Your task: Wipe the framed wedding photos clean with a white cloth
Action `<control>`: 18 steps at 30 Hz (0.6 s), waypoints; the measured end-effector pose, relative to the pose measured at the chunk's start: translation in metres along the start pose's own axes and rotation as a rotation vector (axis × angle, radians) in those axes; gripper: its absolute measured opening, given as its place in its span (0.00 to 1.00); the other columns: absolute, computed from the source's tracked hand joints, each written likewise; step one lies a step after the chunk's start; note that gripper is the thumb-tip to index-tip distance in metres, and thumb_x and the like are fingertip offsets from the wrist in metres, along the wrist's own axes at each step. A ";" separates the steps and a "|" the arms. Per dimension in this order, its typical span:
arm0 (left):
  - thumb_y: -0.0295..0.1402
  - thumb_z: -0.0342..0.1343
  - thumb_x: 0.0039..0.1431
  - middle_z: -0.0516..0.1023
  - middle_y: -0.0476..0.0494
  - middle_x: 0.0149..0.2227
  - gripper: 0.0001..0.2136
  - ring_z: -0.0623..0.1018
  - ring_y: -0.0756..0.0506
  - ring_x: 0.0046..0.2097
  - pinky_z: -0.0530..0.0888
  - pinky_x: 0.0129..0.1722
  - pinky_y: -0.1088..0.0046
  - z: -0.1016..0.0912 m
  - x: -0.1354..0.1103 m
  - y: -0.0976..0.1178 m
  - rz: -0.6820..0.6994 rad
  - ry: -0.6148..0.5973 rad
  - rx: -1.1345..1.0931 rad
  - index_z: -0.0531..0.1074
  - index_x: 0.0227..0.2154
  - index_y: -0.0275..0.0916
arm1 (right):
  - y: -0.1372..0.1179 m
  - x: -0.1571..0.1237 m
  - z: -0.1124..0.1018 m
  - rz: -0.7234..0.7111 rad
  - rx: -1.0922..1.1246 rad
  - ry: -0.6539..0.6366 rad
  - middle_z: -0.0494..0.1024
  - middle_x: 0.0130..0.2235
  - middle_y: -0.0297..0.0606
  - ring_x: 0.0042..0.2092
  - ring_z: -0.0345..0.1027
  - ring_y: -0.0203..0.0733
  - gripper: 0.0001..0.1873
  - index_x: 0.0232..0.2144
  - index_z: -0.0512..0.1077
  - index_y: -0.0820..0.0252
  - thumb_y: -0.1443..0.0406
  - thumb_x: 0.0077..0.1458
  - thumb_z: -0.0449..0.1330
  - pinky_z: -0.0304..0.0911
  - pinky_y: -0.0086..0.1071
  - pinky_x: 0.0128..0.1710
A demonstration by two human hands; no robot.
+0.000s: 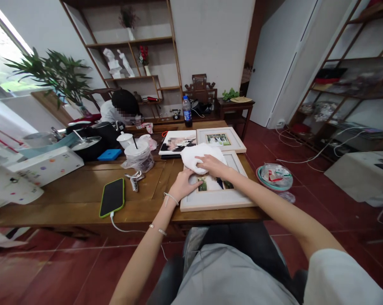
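Observation:
A framed photo (217, 204) with a pale wooden border lies flat at the table's front edge. Bunched over its upper part is a white cloth (193, 157). My right hand (212, 165) presses on this cloth with bent fingers gripping it. On the left side of the frame rests my left hand (183, 184), its thumb stretched out over the picture. The cloth partly hides that hand's other fingers. Just behind lies a second framed photo (237, 144), and beside it is a photo panel (169, 144) showing a dark and white picture.
Left on the table are a charging phone (112, 198), a silver object (135, 180), a bagged cup with straw (138, 154) and a blue box (109, 154). A drink bottle (187, 113) stands behind. Another person (121, 106) sits across. A basin (274, 176) is right of the table.

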State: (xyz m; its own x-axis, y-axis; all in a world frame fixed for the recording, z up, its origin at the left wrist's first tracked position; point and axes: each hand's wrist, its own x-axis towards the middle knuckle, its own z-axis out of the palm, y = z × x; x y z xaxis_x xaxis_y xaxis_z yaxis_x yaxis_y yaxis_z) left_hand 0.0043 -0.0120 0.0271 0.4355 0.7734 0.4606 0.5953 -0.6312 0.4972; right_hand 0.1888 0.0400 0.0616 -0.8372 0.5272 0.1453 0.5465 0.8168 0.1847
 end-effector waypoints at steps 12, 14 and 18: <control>0.39 0.63 0.48 0.74 0.34 0.51 0.20 0.74 0.38 0.53 0.67 0.56 0.58 0.010 -0.002 -0.010 -0.043 0.048 0.007 0.74 0.44 0.36 | 0.031 -0.086 -0.040 0.318 -0.007 -0.161 0.78 0.37 0.44 0.41 0.70 0.45 0.16 0.33 0.76 0.60 0.77 0.49 0.51 0.55 0.33 0.39; 0.38 0.64 0.47 0.74 0.34 0.51 0.20 0.74 0.37 0.53 0.68 0.56 0.57 0.010 -0.002 -0.010 -0.047 0.054 0.001 0.74 0.44 0.36 | 0.036 -0.100 -0.045 0.370 -0.031 -0.188 0.78 0.35 0.43 0.40 0.70 0.45 0.18 0.34 0.76 0.59 0.77 0.48 0.50 0.54 0.32 0.37; 0.38 0.64 0.47 0.75 0.34 0.50 0.20 0.74 0.38 0.52 0.68 0.56 0.59 0.009 -0.001 -0.008 -0.039 0.062 -0.011 0.74 0.43 0.35 | 0.036 -0.111 -0.047 0.389 -0.052 -0.198 0.78 0.37 0.43 0.41 0.70 0.45 0.20 0.36 0.76 0.59 0.78 0.48 0.50 0.54 0.32 0.38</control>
State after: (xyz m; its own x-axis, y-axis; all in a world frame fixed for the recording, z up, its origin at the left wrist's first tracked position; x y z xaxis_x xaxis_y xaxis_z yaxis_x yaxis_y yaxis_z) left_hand 0.0052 -0.0072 0.0155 0.3689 0.7926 0.4855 0.6033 -0.6015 0.5237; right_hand 0.3025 -0.0005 0.0973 -0.5544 0.8319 0.0259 0.8178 0.5387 0.2025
